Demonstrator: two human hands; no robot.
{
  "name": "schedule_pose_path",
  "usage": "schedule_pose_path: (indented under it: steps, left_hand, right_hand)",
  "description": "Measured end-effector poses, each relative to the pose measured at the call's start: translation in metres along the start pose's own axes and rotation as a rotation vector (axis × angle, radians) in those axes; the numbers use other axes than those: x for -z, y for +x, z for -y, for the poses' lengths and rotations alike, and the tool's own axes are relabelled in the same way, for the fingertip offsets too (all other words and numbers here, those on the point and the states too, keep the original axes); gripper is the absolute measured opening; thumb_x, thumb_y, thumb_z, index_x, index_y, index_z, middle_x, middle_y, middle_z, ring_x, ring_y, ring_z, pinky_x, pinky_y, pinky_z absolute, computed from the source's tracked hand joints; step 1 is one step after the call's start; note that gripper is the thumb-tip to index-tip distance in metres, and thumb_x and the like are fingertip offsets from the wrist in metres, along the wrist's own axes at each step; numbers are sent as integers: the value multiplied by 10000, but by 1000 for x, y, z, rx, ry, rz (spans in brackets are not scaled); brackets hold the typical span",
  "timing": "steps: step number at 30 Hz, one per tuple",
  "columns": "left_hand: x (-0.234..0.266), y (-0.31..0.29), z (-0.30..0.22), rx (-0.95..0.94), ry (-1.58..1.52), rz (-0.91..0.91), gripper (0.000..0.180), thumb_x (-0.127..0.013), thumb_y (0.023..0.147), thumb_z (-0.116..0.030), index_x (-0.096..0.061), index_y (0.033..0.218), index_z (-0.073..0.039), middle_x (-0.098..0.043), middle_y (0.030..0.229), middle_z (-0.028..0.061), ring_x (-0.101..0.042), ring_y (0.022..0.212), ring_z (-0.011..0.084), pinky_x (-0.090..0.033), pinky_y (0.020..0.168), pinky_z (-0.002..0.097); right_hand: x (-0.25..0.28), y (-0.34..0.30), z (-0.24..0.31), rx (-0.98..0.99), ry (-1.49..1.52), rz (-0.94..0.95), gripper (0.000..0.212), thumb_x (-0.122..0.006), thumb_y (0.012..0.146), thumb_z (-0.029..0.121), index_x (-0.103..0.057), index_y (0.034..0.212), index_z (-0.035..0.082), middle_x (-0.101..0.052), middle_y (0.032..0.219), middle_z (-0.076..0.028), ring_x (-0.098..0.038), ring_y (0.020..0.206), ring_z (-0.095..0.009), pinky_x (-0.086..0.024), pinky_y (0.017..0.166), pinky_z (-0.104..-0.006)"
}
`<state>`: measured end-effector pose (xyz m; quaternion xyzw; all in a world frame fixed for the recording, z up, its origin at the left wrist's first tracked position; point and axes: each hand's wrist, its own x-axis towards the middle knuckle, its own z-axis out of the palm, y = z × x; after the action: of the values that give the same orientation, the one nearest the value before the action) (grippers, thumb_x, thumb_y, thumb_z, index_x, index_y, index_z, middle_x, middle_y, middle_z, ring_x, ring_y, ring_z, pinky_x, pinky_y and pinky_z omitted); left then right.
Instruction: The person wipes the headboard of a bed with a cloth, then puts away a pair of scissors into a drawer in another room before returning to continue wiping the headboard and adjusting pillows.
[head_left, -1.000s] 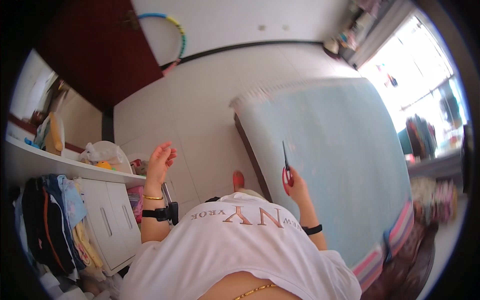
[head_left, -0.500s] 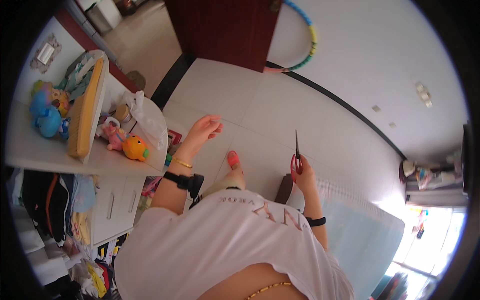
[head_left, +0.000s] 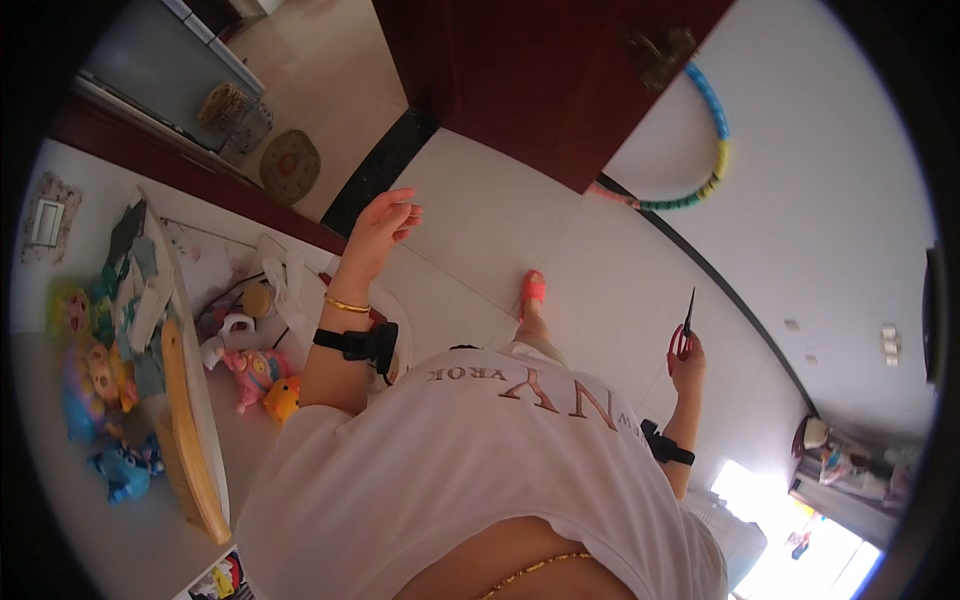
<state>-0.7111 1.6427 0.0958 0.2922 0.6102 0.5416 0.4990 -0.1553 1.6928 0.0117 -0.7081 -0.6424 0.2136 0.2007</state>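
View's swinging toward the dark red door [head_left: 530, 90]; right hand [head_left: 688, 370] is still gripping the scissors [head_left: 686, 327] over the floor [head_left: 480, 220], so they're travelling, not cutting. Left hand [head_left: 380, 232] is hovering empty, fingers loosely curled.

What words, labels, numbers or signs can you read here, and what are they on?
White shirt: brownish lettering, large and small, across the front; partly legible, not copied here.
Red-handled scissors in the right hand: no lettering discernible.
Toys at left: any print is too small to read.
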Motion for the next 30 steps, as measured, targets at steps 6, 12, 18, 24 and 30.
schedule_pose_path:
  steps: [6,12,18,24,30]
  left_hand:
    - [46,87,-7,27,-137,-268,251,-527,908,-216,-546,1141,-126,-610,979,-2,-555,887,83,-414,764,221]
    - [72,138,-58,51,-120,-368,294,-545,896,-245,-530,1162,-122,-611,998,-14,-558,901,78,-419,783,223]
    - [169,203,-63,43,-199,-478,304,-537,900,-227,-517,1179,-108,-605,996,5,-559,898,88,-431,767,220]
    - [306,295,-99,15,-273,-662,305,-541,899,-196,-512,1184,-91,-603,991,15,-559,864,71,-436,706,180]
    - [422,388,-165,-13,-217,-651,290,-534,907,-207,-517,1178,-107,-602,991,0,-561,861,70,-418,722,184]
  right_hand:
    - [-76,199,130,205,-328,377,458,-623,669,135,-551,1121,110,-635,812,-177,-629,766,-329,-488,633,-404]
    - [-195,300,348,794,-374,781,568,-667,653,101,-512,1199,99,-605,1025,-179,-582,966,-330,-489,761,-381]
    - [-301,329,561,866,-332,981,577,-661,688,105,-474,1234,110,-617,996,-182,-606,899,-324,-488,750,-397]
    - [-421,364,681,957,-348,967,590,-671,640,135,-506,1206,98,-632,954,-172,-608,887,-322,-484,746,-409]
    - [-475,408,812,798,-228,957,645,-701,669,127,-460,1265,80,-598,1060,-207,-599,954,-326,-489,788,-390]
